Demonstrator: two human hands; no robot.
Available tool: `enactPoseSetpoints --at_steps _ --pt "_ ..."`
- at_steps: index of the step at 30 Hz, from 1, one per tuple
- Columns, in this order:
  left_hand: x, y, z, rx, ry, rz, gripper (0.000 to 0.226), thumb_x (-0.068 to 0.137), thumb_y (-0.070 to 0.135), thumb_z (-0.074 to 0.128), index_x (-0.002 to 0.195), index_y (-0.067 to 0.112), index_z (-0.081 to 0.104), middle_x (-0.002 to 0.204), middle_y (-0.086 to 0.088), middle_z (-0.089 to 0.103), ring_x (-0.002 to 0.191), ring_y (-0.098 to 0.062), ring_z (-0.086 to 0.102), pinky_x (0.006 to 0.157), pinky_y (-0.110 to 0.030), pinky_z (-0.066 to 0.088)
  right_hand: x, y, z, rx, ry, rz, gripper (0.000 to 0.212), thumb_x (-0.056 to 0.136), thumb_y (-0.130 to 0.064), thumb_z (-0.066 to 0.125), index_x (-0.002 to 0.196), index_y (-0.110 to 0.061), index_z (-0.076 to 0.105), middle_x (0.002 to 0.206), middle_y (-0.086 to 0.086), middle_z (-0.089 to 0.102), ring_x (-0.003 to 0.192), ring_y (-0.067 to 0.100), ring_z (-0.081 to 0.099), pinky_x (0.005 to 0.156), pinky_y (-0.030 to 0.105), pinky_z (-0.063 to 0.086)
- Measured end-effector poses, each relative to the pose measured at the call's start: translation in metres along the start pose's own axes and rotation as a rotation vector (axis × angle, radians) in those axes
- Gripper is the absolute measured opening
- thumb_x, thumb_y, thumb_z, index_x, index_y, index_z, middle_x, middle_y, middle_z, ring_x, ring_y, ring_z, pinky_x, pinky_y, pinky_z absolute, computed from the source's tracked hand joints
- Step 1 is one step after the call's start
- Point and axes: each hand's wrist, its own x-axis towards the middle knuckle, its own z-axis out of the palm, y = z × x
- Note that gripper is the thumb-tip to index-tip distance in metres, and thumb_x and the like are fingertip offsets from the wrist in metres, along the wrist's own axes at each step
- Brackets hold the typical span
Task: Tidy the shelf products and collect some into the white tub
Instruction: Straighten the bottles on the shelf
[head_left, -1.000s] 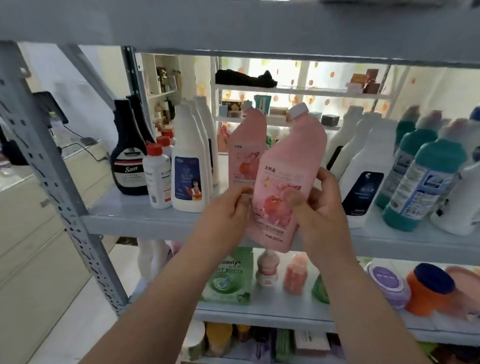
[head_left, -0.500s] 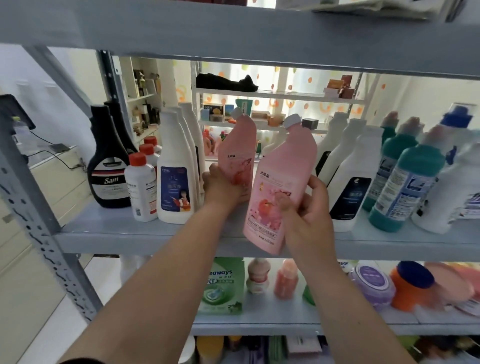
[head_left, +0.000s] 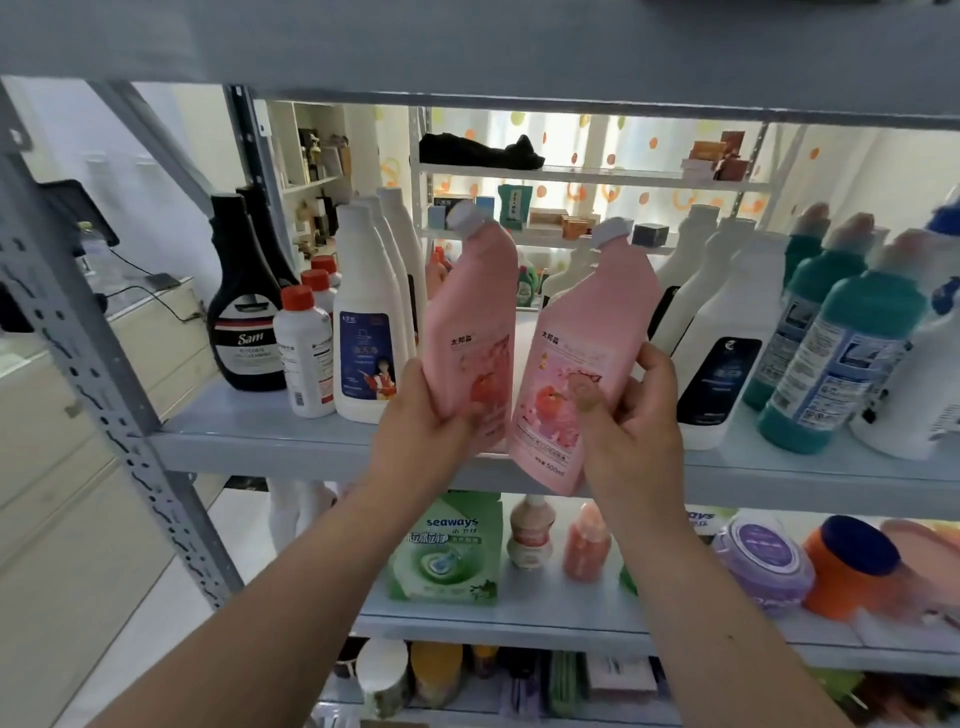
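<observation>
Both bare forearms reach up and forward from below, converging toward the middle. The left hand (head_left: 423, 436) grips the left pink bottle (head_left: 470, 322) low down, fingers curled round its edge. The right hand (head_left: 636, 431) holds the right pink bottle (head_left: 582, 332), thumb pressed on the label, fingers wrapped round the far edge.

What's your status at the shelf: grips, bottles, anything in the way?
Left grip holds left pink bottle. Right grip holds right pink bottle, tilted, off the shelf. Nothing blocking.
</observation>
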Motion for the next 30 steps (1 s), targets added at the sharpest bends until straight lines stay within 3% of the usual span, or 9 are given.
enactPoseSetpoints --at_steps 2,5,9,11,14,16,21,25,30 --pt "-0.021 -0.002 -0.020 -0.133 0.016 0.021 0.046 0.087 0.025 0.076 0.124 0.031 0.048 0.110 0.010 0.068 0.100 -0.016 0.067 0.079 -0.038 0.058 -0.001 -0.001 0.005 0.004 -0.014 0.017 0.042 0.099 -0.023 0.066 0.122 -0.049 0.043 0.118 -0.009 0.071 0.106 0.006 0.069 0.085 0.030 0.057" --pt "-0.043 -0.006 -0.045 -0.321 -0.002 0.022 0.047 0.088 0.024 0.074 0.126 0.040 0.051 0.115 0.014 0.070 0.104 -0.008 0.069 0.079 -0.029 0.058 0.000 -0.004 0.018 0.000 -0.046 0.032 0.044 0.099 -0.019 0.065 0.126 -0.046 0.042 0.120 -0.009 0.070 0.109 0.010 0.068 0.086 0.033 0.056" --pt "-0.060 -0.022 -0.064 -0.534 -0.054 0.012 0.056 0.083 0.024 0.065 0.135 0.039 0.051 0.122 0.004 0.070 0.110 -0.020 0.070 0.083 -0.044 0.061 0.014 -0.015 0.040 -0.015 -0.106 0.045 0.041 0.102 -0.019 0.060 0.126 -0.044 0.038 0.117 -0.013 0.068 0.101 -0.002 0.066 0.073 0.016 0.052" --pt "-0.068 -0.028 -0.067 -0.539 -0.027 0.001 0.053 0.089 0.028 0.064 0.139 0.040 0.050 0.120 0.002 0.072 0.104 -0.022 0.072 0.077 -0.043 0.062 0.028 -0.018 0.054 -0.033 -0.137 0.058 0.040 0.103 -0.019 0.059 0.129 -0.040 0.038 0.115 -0.014 0.066 0.096 -0.005 0.064 0.072 0.015 0.052" --pt "-0.078 -0.036 -0.066 -0.534 0.030 -0.032 0.034 0.099 0.034 0.062 0.132 0.042 0.055 0.112 0.000 0.074 0.095 -0.023 0.075 0.068 -0.040 0.063 0.054 -0.015 0.077 -0.080 -0.160 0.099 0.043 0.101 -0.017 0.060 0.134 -0.035 0.040 0.119 -0.009 0.066 0.102 0.014 0.067 0.090 0.038 0.056" --pt "-0.081 -0.043 -0.066 -0.558 0.073 -0.062 0.033 0.093 0.037 0.061 0.126 0.037 0.058 0.109 -0.002 0.075 0.092 -0.025 0.075 0.066 -0.037 0.063 0.070 -0.011 0.090 -0.115 -0.167 0.122 0.043 0.099 -0.014 0.058 0.133 -0.034 0.040 0.122 -0.005 0.066 0.106 0.021 0.067 0.094 0.044 0.055" --pt "-0.082 -0.055 -0.075 -0.541 0.096 -0.083 0.032 0.091 0.042 0.064 0.122 0.040 0.058 0.110 -0.001 0.075 0.091 -0.021 0.076 0.066 -0.031 0.062 0.100 -0.011 0.106 -0.269 -0.166 0.120 0.042 0.096 -0.003 0.049 0.134 -0.021 0.044 0.118 -0.002 0.063 0.101 0.021 0.061 0.080 0.035 0.052" --pt "-0.082 -0.053 -0.077 -0.515 0.079 -0.082 0.032 0.085 0.041 0.061 0.117 0.038 0.059 0.102 0.007 0.075 0.087 -0.015 0.076 0.062 -0.023 0.059 0.118 -0.008 0.112 -0.348 -0.155 0.155 0.042 0.092 0.001 0.051 0.129 -0.018 0.047 0.121 0.004 0.062 0.108 0.025 0.061 0.092 0.046 0.056" --pt "-0.079 -0.056 -0.075 -0.538 0.021 -0.112 0.024 0.084 0.056 0.069 0.107 0.056 0.062 0.107 0.003 0.075 0.091 -0.020 0.076 0.069 -0.038 0.063 0.135 -0.006 0.111 -0.423 -0.192 0.159 0.048 0.093 0.001 0.045 0.136 -0.020 0.047 0.125 0.009 0.061 0.113 0.030 0.061 0.091 0.047 0.058"
